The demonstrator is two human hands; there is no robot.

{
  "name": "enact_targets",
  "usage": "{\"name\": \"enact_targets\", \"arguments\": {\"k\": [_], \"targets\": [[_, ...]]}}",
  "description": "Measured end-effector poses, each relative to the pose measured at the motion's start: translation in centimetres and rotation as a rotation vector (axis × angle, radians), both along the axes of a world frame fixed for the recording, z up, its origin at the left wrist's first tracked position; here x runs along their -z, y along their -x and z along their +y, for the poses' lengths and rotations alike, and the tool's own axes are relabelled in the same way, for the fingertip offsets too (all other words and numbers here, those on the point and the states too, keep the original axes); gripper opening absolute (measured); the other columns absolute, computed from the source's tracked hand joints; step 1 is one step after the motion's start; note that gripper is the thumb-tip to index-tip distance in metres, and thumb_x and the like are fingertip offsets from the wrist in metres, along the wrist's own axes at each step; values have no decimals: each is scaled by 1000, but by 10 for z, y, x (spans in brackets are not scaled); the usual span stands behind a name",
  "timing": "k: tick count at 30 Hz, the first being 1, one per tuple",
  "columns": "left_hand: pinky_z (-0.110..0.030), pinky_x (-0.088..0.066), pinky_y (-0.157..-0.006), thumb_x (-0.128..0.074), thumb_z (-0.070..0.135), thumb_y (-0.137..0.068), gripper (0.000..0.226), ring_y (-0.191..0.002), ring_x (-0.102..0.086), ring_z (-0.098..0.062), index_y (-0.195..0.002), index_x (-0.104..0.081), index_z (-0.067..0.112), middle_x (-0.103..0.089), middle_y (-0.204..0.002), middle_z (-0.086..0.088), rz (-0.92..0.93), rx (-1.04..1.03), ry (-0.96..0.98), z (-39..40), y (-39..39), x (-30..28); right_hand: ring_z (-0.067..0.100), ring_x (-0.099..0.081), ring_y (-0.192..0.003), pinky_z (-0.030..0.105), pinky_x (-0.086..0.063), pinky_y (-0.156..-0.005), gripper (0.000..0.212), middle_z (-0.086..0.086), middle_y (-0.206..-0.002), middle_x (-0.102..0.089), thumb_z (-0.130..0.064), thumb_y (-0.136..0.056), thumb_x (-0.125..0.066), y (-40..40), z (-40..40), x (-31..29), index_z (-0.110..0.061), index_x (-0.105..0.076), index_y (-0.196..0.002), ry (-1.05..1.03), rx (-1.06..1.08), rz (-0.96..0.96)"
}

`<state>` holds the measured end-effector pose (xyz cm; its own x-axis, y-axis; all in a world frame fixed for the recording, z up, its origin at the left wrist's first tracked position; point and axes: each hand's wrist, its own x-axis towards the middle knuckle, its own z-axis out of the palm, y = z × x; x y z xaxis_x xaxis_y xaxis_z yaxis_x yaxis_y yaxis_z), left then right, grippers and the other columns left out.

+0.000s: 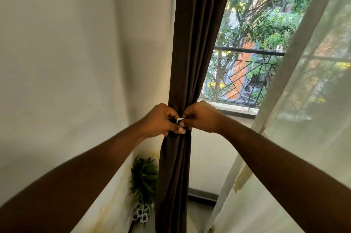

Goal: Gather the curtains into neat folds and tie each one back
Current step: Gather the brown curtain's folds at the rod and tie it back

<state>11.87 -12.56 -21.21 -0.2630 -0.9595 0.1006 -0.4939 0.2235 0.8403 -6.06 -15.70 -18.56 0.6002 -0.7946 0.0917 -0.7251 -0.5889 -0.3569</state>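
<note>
**Cinching the brown curtain**

Your left hand (161,120) and right hand (201,118) meet at frame centre, both pinched shut on the small white tie (180,120) between them. The brown curtain (195,52) runs from 12 to 6 o'clock, bunched at your hands. The sheer curtain (296,118) hangs loose at 3 o'clock, untied. A plant (144,177) sits at 7 o'clock, clear.

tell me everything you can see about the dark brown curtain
The dark brown curtain hangs full height beside the cream wall, at the window's left edge. It looks like thick, matte, opaque cloth. It is gathered into narrow vertical folds, pinched tightest at mid height, where the left hand and right hand grip it around a small white tie. Below, it falls loosely past a leafy plant.
</note>
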Motion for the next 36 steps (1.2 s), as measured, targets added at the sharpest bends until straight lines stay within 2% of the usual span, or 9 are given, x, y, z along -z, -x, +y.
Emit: {"name": "enact_targets", "arguments": {"k": [3,5,7,12,15,21,28,32,36], "targets": [[-25,-50,-57,-82,11,-74,16,-59,-63,-11,-71,-68,17,-64,-64,5,-61,22,32,-14,-1,0,20,-65,-79,37,-55,-74,16,2,-83,-70,-35,-86,-64,-5,-8,-1,-21,-71,-81,84,40,92],[-29,-52,-68,-78,22,-79,14,-81,-67,-18,-88,-69,17,-68,-84,4,-349,-25,164,-25,-1,0,21,-64,-94,36,-53,-82,20,1,-100,-70,-37,-87,-62,-4,-11,0,-24,-71,-99,136,112,148],[-35,-53,-79,-73,31,-81,28,-97,-63,-21,-107,-67,21,-67,-105,2,-639,-76,350,-32,0,-3,22,-62,-101,36,-52,-82,24,-1,-108,-67,-35,-86,-61,0,-14,4,-28,-67,-109,191,160,147],[-34,-50,-73,-65,35,-87,28,-95,-58,-22,-108,-63,17,-59,-104,-4,-823,-124,587,-36,16,-29,24,-59,-108,39,-53,-84,33,0,-116,-61,-27,-85,-58,20,-13,-16,-30,-61,-118,306,226,208],[-36,-51,-72,-63,34,-87,26,-94,-59,-24,-107,-62,17,-59,-103,-4,-837,-132,697,-37,42,-58,25,-56,-112,41,-53,-85,35,2,-117,-58,-29,-86,-59,39,-14,-51,-27,-60,-121,380,255,312],[-45,-51,-87,-62,36,-87,41,-109,-56,-28,-124,-57,19,-57,-117,-5,-862,-166,756,-36,115,-132,28,-50,-120,41,-48,-84,47,4,-125,-54,-39,-85,-64,83,-7,-130,-24,-55,-128,525,320,438],[-44,-49,-92,-58,31,-93,38,-115,-55,-26,-129,-53,23,-57,-121,-3,-681,-273,920,-21,208,-241,29,-51,-122,43,-39,-100,51,6,-129,-54,-46,-85,-61,171,33,-245,-23,-53,-131,836,410,464],[-44,-49,-93,-53,25,-95,40,-119,-51,-24,-135,-48,27,-52,-130,-1,-532,-316,1087,-12,262,-327,28,-37,-137,49,-20,-115,58,6,-143,-45,-41,-86,-61,233,54,-326,-24,-43,-139,1025,479,441],[-44,-46,-100,-49,34,-97,47,-125,-48,-28,-143,-37,31,-43,-141,-3,-355,-329,1141,-7,305,-379,28,-25,-144,52,-14,-118,59,7,-150,-37,-42,-87,-58,278,64,-376,-25,-42,-141,1152,539,429]]}}
